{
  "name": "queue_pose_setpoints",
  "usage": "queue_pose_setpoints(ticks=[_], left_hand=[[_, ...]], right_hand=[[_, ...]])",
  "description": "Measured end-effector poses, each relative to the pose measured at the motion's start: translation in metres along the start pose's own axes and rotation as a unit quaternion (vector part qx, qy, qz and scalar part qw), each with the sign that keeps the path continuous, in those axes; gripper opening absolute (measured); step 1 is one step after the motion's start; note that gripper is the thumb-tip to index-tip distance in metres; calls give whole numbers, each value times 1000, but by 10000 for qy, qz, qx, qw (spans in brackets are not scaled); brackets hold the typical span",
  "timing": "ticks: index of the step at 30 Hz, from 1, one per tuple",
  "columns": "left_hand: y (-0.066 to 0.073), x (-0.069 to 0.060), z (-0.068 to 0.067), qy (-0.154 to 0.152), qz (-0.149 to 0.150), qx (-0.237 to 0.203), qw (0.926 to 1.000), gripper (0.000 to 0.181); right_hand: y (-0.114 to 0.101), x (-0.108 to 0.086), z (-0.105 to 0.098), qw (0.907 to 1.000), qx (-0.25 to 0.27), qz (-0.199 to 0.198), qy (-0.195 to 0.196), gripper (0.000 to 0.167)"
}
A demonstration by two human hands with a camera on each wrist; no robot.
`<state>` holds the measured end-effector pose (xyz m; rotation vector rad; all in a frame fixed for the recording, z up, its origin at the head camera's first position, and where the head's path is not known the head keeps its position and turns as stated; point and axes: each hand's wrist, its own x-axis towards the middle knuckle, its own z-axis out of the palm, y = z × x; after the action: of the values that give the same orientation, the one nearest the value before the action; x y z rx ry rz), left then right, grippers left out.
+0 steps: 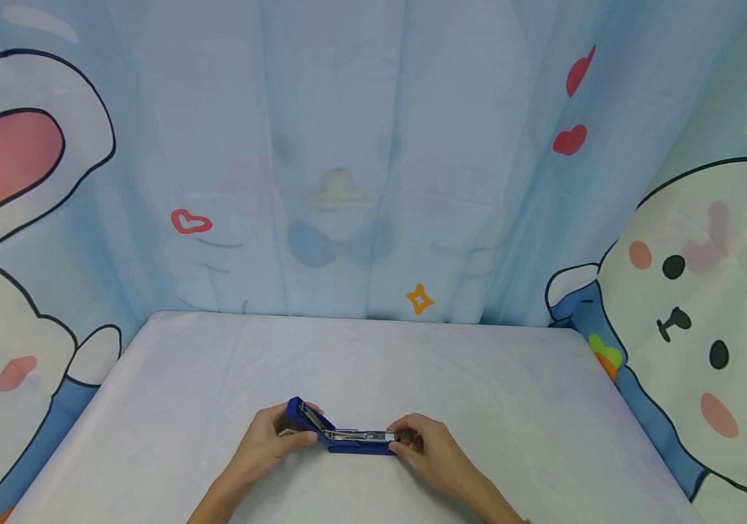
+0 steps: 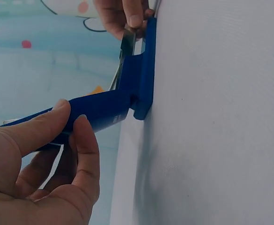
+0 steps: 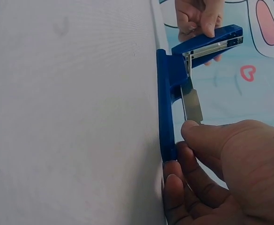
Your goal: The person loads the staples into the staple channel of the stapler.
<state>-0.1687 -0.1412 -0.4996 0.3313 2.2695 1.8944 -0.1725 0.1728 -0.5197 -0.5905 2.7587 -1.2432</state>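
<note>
A blue stapler (image 1: 361, 450) is folded open over the table, its base low and level. Its top cover (image 2: 99, 108) tilts up to the left, showing a metal channel inside. My left hand (image 1: 267, 442) grips that cover between thumb and fingers. With my right hand (image 1: 433, 450) I hold the stapler's far right end. In the right wrist view, the thumb (image 3: 200, 133) touches the end of the metal staple magazine (image 3: 192, 104), while fingers lie at the end of the blue base (image 3: 165, 112). Whether staples are inside cannot be made out.
A white-covered table (image 1: 478, 386) lies beneath both hands. Behind it hangs a light blue curtain (image 1: 347, 109) with hearts and cartoon figures, which also show at the left and right sides.
</note>
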Motion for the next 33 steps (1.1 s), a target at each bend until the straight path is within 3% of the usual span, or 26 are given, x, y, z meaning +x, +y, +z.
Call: queue_pose_setpoints(ticks=[8,16,25,33], left_hand=[[0,4,7,29,-91,147,9998,39],[1,5,9,-54,-33,19,10000,40],[5,8,18,26,-313,31,9995,43],[4,11,24,-115,-165,27,9998,48]], right_hand=[[1,0,-1,9999,14,-89,93,17],[2,0,0,10000,-14,-17,89,17],[2,0,2,9998,42,-93,163,17],[0,0,2,9999,46,27,104,17]])
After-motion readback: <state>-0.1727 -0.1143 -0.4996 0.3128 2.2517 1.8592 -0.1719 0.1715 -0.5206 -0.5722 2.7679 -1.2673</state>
